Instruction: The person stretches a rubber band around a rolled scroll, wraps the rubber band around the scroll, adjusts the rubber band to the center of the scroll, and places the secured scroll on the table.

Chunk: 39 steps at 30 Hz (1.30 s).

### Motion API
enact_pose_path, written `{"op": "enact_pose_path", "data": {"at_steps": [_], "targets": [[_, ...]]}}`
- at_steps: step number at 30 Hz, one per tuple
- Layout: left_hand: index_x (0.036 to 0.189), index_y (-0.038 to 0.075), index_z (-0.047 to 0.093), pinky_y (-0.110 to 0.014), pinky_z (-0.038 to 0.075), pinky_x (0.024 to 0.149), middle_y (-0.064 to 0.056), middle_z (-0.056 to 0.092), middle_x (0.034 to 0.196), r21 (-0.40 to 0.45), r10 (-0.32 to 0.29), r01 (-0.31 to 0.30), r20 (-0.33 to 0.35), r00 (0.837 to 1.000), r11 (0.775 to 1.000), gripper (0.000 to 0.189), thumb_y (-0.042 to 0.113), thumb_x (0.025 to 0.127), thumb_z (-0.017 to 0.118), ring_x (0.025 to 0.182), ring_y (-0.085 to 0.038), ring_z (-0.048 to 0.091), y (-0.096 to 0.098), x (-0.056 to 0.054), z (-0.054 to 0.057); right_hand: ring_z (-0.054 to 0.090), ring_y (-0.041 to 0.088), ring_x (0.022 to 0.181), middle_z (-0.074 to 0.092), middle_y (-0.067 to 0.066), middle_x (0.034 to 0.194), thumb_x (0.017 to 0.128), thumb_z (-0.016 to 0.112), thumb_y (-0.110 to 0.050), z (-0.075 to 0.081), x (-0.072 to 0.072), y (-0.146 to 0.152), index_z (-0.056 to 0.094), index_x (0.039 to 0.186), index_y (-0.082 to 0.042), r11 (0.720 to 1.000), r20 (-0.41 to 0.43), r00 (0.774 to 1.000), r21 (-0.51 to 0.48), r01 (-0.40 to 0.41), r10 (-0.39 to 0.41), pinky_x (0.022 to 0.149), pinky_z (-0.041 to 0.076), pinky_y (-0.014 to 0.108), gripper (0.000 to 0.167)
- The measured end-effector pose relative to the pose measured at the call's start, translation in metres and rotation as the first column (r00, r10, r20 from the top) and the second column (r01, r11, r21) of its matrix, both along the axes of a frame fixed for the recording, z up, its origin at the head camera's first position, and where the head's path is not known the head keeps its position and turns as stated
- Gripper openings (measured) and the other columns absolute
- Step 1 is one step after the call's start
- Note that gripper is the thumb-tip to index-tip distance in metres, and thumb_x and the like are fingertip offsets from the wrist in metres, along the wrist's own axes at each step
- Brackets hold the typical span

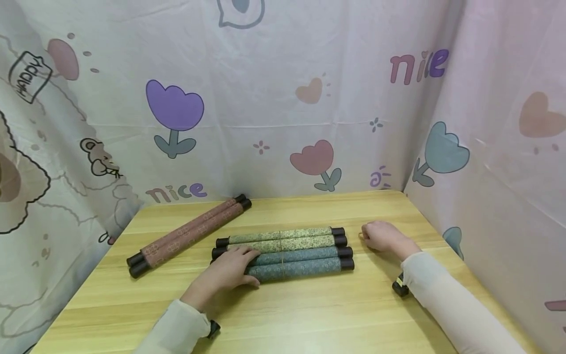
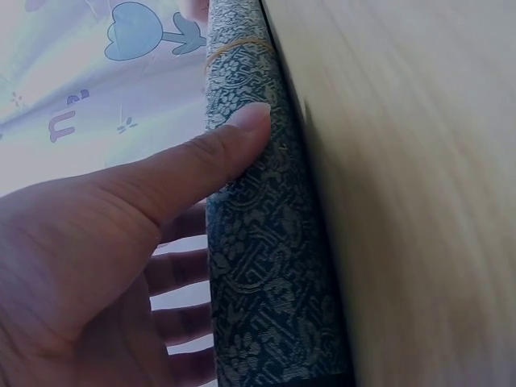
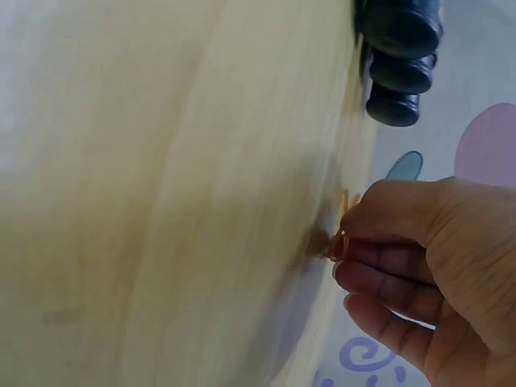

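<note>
Two green scrolls (image 1: 305,242) and two blue scrolls (image 1: 294,268) lie side by side as one bundle, with black end knobs. A thin band (image 2: 240,46) runs around their middle. My left hand (image 1: 232,268) grips the bundle near its left end. Its thumb (image 2: 218,149) presses on the nearest blue scroll, and the other fingers reach across the far side. To the right of the bundle, my right hand (image 1: 383,236) pinches a small orange-tan rubber band (image 3: 345,234) between thumb and fingertips, close over the table.
Two dark red scrolls (image 1: 194,231) lie slantwise at the back left of the wooden table (image 1: 300,319). A printed curtain (image 1: 247,73) hangs along the back and both sides of the table.
</note>
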<state>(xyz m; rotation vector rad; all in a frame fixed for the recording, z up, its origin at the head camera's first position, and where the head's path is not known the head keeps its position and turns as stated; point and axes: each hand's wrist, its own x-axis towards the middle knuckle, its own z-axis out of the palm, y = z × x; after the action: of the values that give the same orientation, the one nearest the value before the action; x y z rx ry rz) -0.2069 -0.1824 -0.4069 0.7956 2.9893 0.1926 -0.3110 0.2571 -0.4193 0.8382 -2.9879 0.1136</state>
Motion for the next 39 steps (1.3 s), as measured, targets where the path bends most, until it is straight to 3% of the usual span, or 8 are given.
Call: {"op": "enact_pose_path", "data": {"at_steps": [9, 19, 25, 34, 39], "targets": [[0.139, 0.008, 0.054, -0.054, 0.041, 0.103, -0.014, 0.053, 0.135, 0.008, 0.007, -0.007, 0.022, 1.0, 1.0, 0.074, 0.053, 0.083, 0.071, 0.125, -0.038, 0.049, 0.002, -0.001, 0.007, 0.046, 0.012, 0.059, 0.05, -0.007, 0.066, 0.091, 0.067, -0.013, 0.006, 0.01, -0.001, 0.057, 0.079, -0.016, 0.993, -0.004, 1.0, -0.117, 0.008, -0.008, 0.058, 0.043, 0.031, 0.016], [0.139, 0.01, 0.054, -0.052, 0.044, 0.1, -0.011, 0.054, 0.135, 0.107, -0.004, 0.013, -0.081, 0.997, 0.994, 0.067, 0.05, 0.087, 0.068, 0.121, -0.033, 0.053, 0.013, -0.006, 0.018, 0.051, 0.008, 0.062, 0.057, -0.01, 0.072, 0.088, 0.063, -0.011, 0.022, 0.022, -0.019, 0.062, 0.083, -0.017, 0.973, -0.068, 0.998, -0.231, -0.011, -0.005, 0.062, 0.048, 0.032, 0.007], [0.139, 0.011, 0.055, -0.05, 0.047, 0.097, -0.01, 0.055, 0.135, 0.141, -0.018, 0.031, -0.096, 0.995, 0.99, 0.063, 0.048, 0.09, 0.066, 0.12, -0.032, 0.055, 0.025, -0.01, 0.027, 0.052, 0.005, 0.064, 0.058, -0.011, 0.073, 0.088, 0.065, -0.011, 0.033, 0.031, -0.034, 0.063, 0.084, -0.017, 0.949, -0.085, 0.996, -0.313, -0.042, 0.016, 0.063, 0.049, 0.028, 0.007], [0.134, 0.011, 0.06, -0.046, 0.051, 0.092, -0.008, 0.059, 0.126, 0.18, -0.042, 0.077, -0.191, 0.981, 0.981, 0.052, 0.04, 0.092, 0.068, 0.113, -0.027, 0.059, 0.042, -0.016, 0.029, 0.055, 0.004, 0.068, 0.06, -0.012, 0.076, 0.088, 0.068, -0.011, 0.041, 0.041, -0.06, 0.065, 0.088, -0.015, 0.908, -0.044, 0.997, -0.412, -0.073, 0.061, 0.065, 0.051, 0.027, 0.005], [0.136, 0.014, 0.058, -0.047, 0.05, 0.093, -0.007, 0.059, 0.128, 0.207, -0.045, 0.088, -0.2, 0.979, 0.974, 0.052, 0.041, 0.092, 0.067, 0.115, -0.027, 0.058, 0.051, -0.018, 0.031, 0.057, 0.004, 0.071, 0.061, -0.012, 0.077, 0.09, 0.068, -0.011, 0.044, 0.047, -0.076, 0.067, 0.092, -0.012, 0.881, -0.009, 0.994, -0.462, -0.1, 0.108, 0.065, 0.052, 0.025, 0.003]]}}
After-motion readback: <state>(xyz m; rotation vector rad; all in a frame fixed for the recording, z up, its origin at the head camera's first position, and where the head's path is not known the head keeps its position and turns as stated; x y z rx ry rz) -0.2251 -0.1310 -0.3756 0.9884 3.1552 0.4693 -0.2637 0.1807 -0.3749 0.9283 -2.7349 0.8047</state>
